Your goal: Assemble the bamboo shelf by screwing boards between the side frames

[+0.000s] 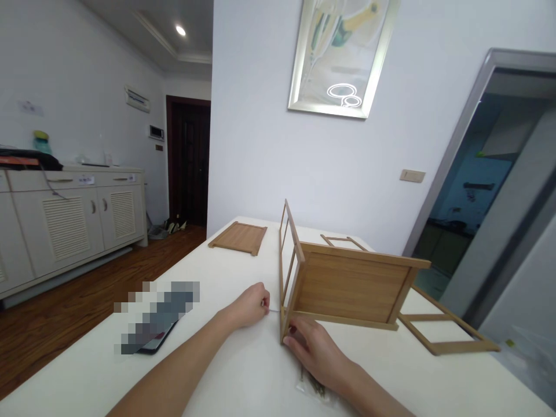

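A partly built bamboo shelf [351,284] stands on the white table [226,278], a slatted board joined to an upright side frame [289,260]. My right hand [315,347] grips the lower near corner of that frame, fingers curled on the wood. My left hand [252,306] rests on the table just left of the frame, fingers closed in a pinch on something small I cannot make out. A clear bag of hardware [315,388] lies under my right wrist.
A loose bamboo board [238,237] lies at the far left of the table. Open bamboo frames lie flat behind [343,241] and to the right [447,333]. A dark tablet [154,330] sits near the left edge. White cabinets [69,220] line the left wall.
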Motion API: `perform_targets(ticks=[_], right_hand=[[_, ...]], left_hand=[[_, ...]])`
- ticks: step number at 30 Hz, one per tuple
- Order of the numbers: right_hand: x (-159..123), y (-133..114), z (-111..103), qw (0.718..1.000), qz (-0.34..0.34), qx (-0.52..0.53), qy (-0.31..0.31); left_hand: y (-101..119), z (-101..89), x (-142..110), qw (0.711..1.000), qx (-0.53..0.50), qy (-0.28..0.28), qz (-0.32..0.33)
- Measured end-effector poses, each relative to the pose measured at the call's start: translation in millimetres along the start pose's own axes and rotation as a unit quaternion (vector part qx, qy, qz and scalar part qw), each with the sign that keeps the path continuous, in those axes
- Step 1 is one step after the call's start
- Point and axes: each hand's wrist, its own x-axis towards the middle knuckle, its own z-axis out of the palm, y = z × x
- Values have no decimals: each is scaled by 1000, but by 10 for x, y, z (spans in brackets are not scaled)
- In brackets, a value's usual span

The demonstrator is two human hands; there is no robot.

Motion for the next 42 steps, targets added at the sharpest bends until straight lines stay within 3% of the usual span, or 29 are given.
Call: perform_targets(ticks=[7,13,18,22,25,28,32,36,39,42], right_hand=[[-18,-3,-58,1000,-5,10,8],[-37,104,-170,997,-3,28,70],[-36,131,-357,995,-2,9,103],[-159,39,-549,995,-23,-25,96],[-424,-76,-575,993,-1,-34,114],[-749,-216,-433,986,27,23,161],[-1013,-278,-80,982,-22,84,170],[-1060,-119,215,975,-57,41,210],[-1110,-13,230,962,-86,-32,256],[-1211,26,96,952,-21,-106,285]], left_hand=[[-51,-39,11,999,29,13,-31],[10,-56,-8,998,23,-25,-52],[77,-177,-76,990,5,-128,-64],[188,-341,-196,963,-17,-262,-61],[405,-379,-314,937,-55,-341,-44],[723,-255,-427,914,-133,-382,-32],[1067,91,-502,901,-258,-346,-37],[1183,372,-515,898,-289,-325,-67],[1212,373,-529,908,-298,-292,-52],[1166,150,-539,922,-314,-225,-27]])
